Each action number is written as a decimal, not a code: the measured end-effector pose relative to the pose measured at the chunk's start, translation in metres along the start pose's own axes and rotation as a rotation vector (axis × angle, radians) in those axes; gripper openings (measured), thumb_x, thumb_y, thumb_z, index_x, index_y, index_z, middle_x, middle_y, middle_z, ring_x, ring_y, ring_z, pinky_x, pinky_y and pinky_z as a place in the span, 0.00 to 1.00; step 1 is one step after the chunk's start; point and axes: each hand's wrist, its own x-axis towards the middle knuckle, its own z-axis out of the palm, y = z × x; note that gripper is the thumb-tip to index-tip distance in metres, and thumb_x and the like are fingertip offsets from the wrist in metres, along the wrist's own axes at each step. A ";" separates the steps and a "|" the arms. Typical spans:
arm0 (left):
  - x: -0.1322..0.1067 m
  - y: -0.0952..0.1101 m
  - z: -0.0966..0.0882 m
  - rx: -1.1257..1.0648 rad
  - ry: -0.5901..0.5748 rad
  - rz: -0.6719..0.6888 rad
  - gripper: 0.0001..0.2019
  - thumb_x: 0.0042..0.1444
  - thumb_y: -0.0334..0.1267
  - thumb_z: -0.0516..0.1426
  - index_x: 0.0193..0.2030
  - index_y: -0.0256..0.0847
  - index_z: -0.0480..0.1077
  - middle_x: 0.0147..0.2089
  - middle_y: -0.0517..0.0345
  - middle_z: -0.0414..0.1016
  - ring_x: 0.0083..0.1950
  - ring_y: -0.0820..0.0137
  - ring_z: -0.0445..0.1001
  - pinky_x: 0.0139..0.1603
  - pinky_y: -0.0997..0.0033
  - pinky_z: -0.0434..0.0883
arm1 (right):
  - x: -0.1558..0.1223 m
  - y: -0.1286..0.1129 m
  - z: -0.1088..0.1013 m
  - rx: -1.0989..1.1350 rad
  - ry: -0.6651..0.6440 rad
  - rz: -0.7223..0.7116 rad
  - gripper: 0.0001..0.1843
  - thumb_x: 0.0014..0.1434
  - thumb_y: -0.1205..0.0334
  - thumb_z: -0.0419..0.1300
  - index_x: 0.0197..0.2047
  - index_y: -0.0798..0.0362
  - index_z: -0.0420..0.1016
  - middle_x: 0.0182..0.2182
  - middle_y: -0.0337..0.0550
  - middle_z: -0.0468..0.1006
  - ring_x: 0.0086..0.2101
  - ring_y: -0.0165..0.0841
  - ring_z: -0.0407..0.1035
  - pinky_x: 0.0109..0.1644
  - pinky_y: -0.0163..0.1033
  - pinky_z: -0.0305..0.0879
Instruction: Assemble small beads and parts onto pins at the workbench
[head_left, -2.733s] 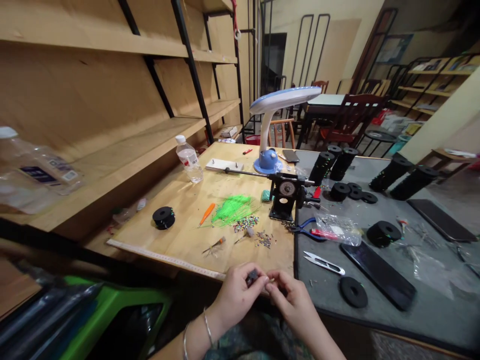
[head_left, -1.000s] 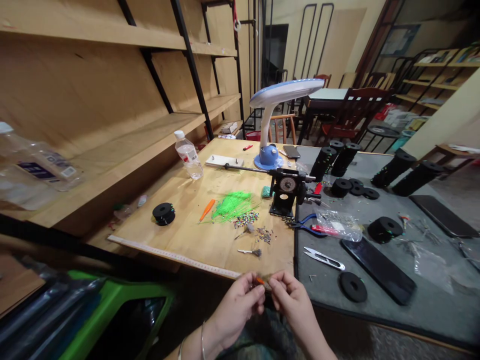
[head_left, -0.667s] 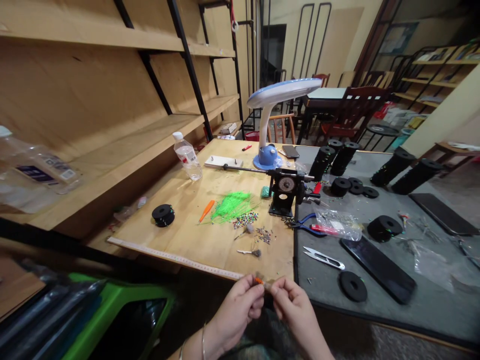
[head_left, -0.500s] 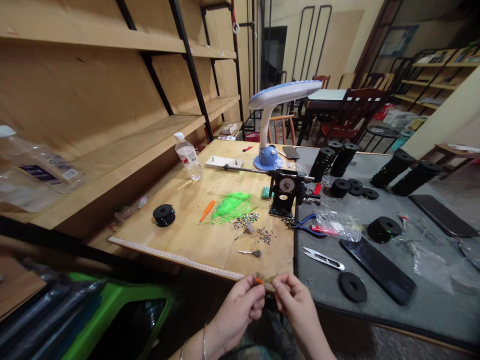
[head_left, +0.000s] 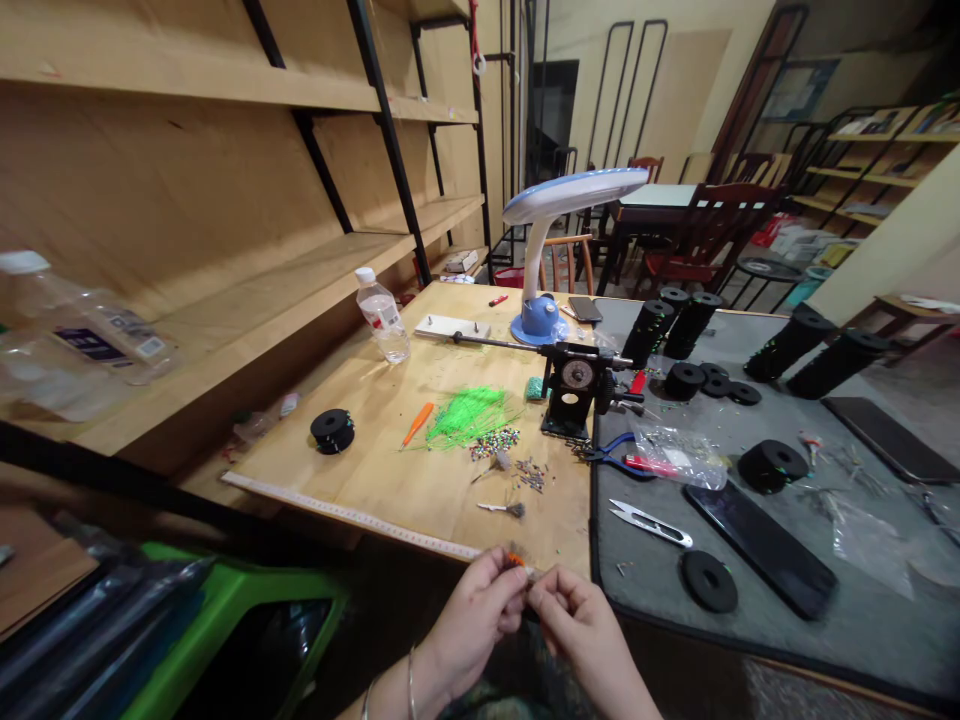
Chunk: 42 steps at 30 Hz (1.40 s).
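My left hand (head_left: 476,615) and my right hand (head_left: 577,625) meet fingertip to fingertip just in front of the near edge of the wooden board (head_left: 390,470). Both are pinched on a small orange-tipped piece (head_left: 514,560) held between them. A similar small piece (head_left: 504,509) lies on the board just beyond the hands. Farther back lie a heap of green strands (head_left: 466,414), a scatter of coloured beads (head_left: 495,441) and an orange tool (head_left: 415,423).
A black hand-cranked winder (head_left: 574,392) stands mid-table by a blue desk lamp (head_left: 559,235). Thread snips (head_left: 649,521), blue pliers (head_left: 611,452), black spools (head_left: 769,465) and discs (head_left: 709,581) lie on the grey mat (head_left: 750,610). A water bottle (head_left: 382,315) stands left; shelves (head_left: 225,250) beyond.
Since the earliest frame a small piece has been left on the board and an orange-tipped one is now between the fingers. In the last second the hands drew slightly closer together.
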 end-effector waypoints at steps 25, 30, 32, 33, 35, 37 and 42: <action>0.001 -0.001 -0.005 0.256 -0.144 0.088 0.23 0.45 0.57 0.63 0.32 0.40 0.61 0.21 0.72 0.51 0.21 0.80 0.45 0.22 0.75 0.43 | 0.006 0.000 -0.003 0.145 -0.022 0.014 0.28 0.45 0.34 0.63 0.30 0.53 0.66 0.08 0.26 0.60 0.12 0.22 0.46 0.18 0.29 0.39; 0.000 -0.001 -0.002 0.253 -0.149 0.087 0.22 0.46 0.56 0.62 0.32 0.40 0.61 0.22 0.72 0.51 0.22 0.80 0.45 0.22 0.75 0.43 | 0.005 0.002 -0.002 0.143 0.043 -0.018 0.27 0.47 0.36 0.63 0.28 0.53 0.66 0.08 0.27 0.61 0.13 0.22 0.46 0.18 0.29 0.41; 0.000 -0.002 -0.002 0.211 -0.152 0.081 0.23 0.45 0.56 0.63 0.32 0.41 0.60 0.23 0.72 0.51 0.22 0.80 0.46 0.23 0.75 0.43 | 0.005 0.004 -0.003 0.174 0.076 -0.021 0.26 0.47 0.36 0.63 0.28 0.53 0.66 0.09 0.26 0.60 0.13 0.22 0.46 0.18 0.29 0.41; 0.000 -0.002 -0.002 0.194 -0.153 0.082 0.23 0.45 0.56 0.63 0.33 0.41 0.60 0.23 0.72 0.51 0.22 0.80 0.46 0.23 0.75 0.43 | 0.006 0.005 -0.003 0.196 0.094 -0.027 0.26 0.48 0.37 0.63 0.28 0.53 0.66 0.09 0.26 0.60 0.13 0.22 0.46 0.18 0.29 0.41; 0.000 -0.002 -0.003 0.194 -0.151 0.097 0.23 0.45 0.55 0.63 0.33 0.41 0.60 0.24 0.71 0.53 0.23 0.80 0.47 0.23 0.76 0.44 | 0.006 0.006 -0.003 0.237 0.124 -0.039 0.25 0.48 0.38 0.63 0.27 0.53 0.65 0.09 0.26 0.59 0.13 0.22 0.46 0.18 0.29 0.41; 0.000 -0.002 -0.003 0.228 -0.142 0.116 0.23 0.45 0.54 0.64 0.34 0.41 0.60 0.25 0.70 0.55 0.24 0.79 0.49 0.23 0.76 0.46 | 0.006 0.007 -0.004 0.256 0.139 -0.047 0.24 0.49 0.39 0.63 0.27 0.52 0.65 0.10 0.26 0.59 0.13 0.22 0.46 0.19 0.29 0.41; 0.000 -0.003 -0.003 0.271 -0.149 0.112 0.21 0.46 0.53 0.63 0.33 0.41 0.60 0.24 0.70 0.55 0.23 0.79 0.49 0.23 0.76 0.48 | 0.006 0.008 -0.005 0.231 0.153 -0.081 0.23 0.51 0.40 0.62 0.26 0.53 0.65 0.10 0.25 0.58 0.14 0.22 0.46 0.19 0.29 0.41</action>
